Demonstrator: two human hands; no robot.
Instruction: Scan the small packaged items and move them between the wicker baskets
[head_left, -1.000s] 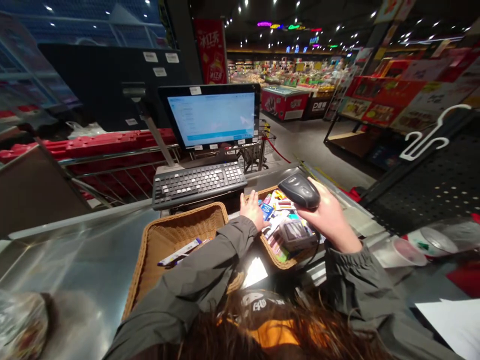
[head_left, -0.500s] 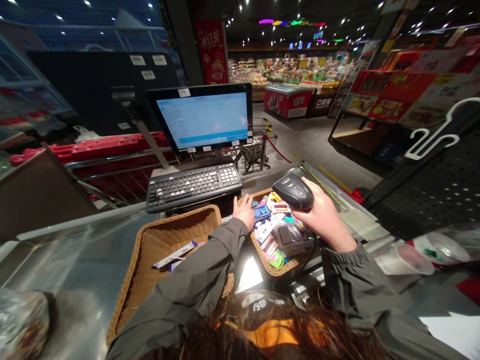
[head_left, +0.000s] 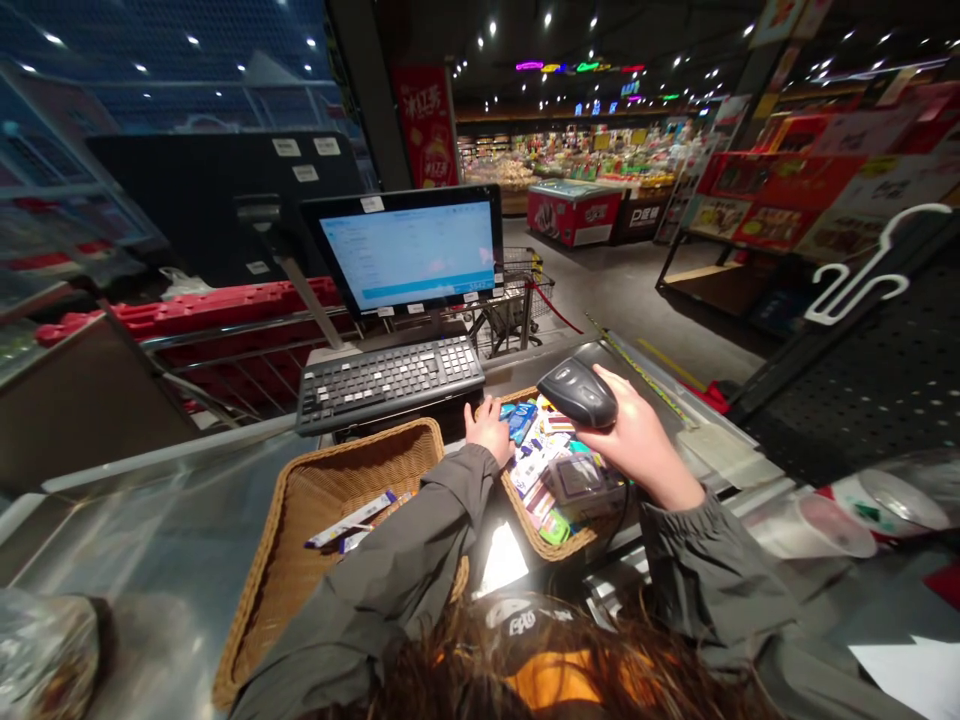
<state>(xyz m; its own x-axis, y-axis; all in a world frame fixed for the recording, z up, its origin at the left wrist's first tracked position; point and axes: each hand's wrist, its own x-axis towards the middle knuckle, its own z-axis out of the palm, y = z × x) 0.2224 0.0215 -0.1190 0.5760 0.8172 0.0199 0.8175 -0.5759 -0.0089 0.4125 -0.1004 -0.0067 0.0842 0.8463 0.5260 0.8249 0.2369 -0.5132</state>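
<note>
This is a supermarket, seen from a checkout counter. The metal worktop (head_left: 161, 545) carries a till screen (head_left: 409, 258) showing a list-like page, a black keyboard (head_left: 394, 382) below it and a wicker basket (head_left: 555, 550) of small packaged goods, with a handheld scanner (head_left: 576, 392) held above the basket. Beyond lies the sales floor: a red chest freezer (head_left: 574, 216), long heaped food displays (head_left: 592, 165) too blurred to identify closely, and a rack of bright boxes (head_left: 787, 195) on the right. A wire shopping cart (head_left: 506, 315) stands past the till. Coloured lit signs (head_left: 529, 66) and many small spotlights hang under the dark ceiling.
</note>
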